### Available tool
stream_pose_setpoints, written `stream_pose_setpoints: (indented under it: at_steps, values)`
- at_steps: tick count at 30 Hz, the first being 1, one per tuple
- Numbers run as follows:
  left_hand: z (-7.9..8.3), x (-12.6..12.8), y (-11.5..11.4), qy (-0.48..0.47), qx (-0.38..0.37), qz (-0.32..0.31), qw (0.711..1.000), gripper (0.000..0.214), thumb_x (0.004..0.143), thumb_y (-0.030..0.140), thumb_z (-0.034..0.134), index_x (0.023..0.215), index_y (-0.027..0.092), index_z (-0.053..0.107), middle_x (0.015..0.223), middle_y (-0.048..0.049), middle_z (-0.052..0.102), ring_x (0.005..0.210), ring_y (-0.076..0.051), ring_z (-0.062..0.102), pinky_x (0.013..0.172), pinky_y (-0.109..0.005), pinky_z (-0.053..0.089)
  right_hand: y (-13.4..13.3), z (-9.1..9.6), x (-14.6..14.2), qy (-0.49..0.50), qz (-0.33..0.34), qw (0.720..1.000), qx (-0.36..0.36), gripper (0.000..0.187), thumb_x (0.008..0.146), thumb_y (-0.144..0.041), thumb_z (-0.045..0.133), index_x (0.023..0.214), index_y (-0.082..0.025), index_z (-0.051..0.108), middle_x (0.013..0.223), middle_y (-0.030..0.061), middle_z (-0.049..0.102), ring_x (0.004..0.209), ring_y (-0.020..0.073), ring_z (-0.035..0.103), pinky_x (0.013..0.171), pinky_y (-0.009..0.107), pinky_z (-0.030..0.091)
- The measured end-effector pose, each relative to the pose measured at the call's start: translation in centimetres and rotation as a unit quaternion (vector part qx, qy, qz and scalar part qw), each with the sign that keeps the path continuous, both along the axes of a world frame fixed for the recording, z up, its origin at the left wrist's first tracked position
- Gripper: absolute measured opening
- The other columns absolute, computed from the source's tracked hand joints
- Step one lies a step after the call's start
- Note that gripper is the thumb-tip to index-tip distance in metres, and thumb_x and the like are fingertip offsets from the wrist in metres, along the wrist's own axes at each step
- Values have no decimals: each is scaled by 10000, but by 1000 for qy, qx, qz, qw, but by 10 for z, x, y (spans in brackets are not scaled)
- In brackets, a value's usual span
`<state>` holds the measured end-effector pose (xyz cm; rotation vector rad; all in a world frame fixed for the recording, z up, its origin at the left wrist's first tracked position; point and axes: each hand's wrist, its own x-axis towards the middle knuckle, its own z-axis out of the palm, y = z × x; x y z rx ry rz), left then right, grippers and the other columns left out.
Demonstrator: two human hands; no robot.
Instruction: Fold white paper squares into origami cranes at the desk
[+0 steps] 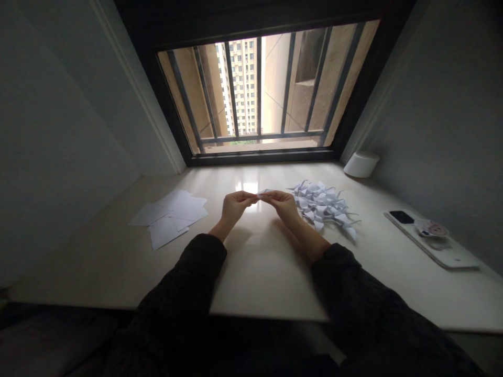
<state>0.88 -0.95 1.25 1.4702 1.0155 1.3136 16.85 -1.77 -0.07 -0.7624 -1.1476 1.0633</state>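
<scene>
1. Far left: paper sheets (168, 217), white, loose and overlapping, flat on the counter (267, 262).
2. Centre: left hand (234, 205), fingertips pinched on a small folded paper piece (262, 193) held just above the counter.
3. Centre: right hand (283, 204), pinching the same piece from the other side.
4. Just beside the right hand: pile of folded paper figures (324, 207), possibly cranes.
5. Far right: phone (430, 238), white, lying flat.
</scene>
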Motion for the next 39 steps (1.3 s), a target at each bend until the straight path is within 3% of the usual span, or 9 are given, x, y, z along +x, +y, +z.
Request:
stream_pose_setpoints:
  at_steps: [6, 17, 24, 30, 39]
  values:
    - [-4, 2, -1, -23, -25, 26, 999, 277, 594, 364, 819, 766, 164, 733, 716, -59, 730, 705, -188, 691, 631, -287, 518, 2, -3, 2, -18, -31, 999, -8, 232, 568, -387, 835, 710, -223, 750, 809, 35, 756, 835, 223, 700, 872, 408, 545]
    - [-10, 0, 3, -24, 1, 37, 999, 213, 608, 325, 804, 728, 165, 729, 692, -43, 723, 648, -156, 664, 643, -282, 517, 4, -8, 6, -51, -37, 998, -1, 232, 585, -363, 835, 758, -225, 763, 815, 36, 759, 810, 224, 705, 836, 404, 556]
    - [-8, 3, -3, -30, 21, 9, 999, 391, 673, 353, 777, 1017, 176, 724, 776, -54, 746, 728, -171, 685, 706, -300, 531, 7, -11, 9, -58, -46, 997, 4, 219, 605, -360, 829, 764, -224, 763, 826, 36, 758, 827, 231, 704, 845, 411, 557]
    - [-12, 5, -1, -54, -10, 9, 998, 352, 660, 362, 786, 962, 183, 753, 854, -79, 753, 788, -202, 699, 757, -344, 550, 3, -6, 7, -68, -37, 997, 9, 227, 626, -375, 815, 794, -231, 764, 865, 36, 759, 860, 233, 705, 869, 415, 558]
    - [-13, 7, -3, -55, 17, 32, 998, 337, 668, 362, 785, 965, 207, 754, 901, -66, 754, 807, -195, 689, 793, -352, 551, 1, -3, 4, -44, -25, 999, -7, 247, 611, -374, 819, 808, -235, 764, 888, 36, 758, 881, 219, 697, 883, 405, 553]
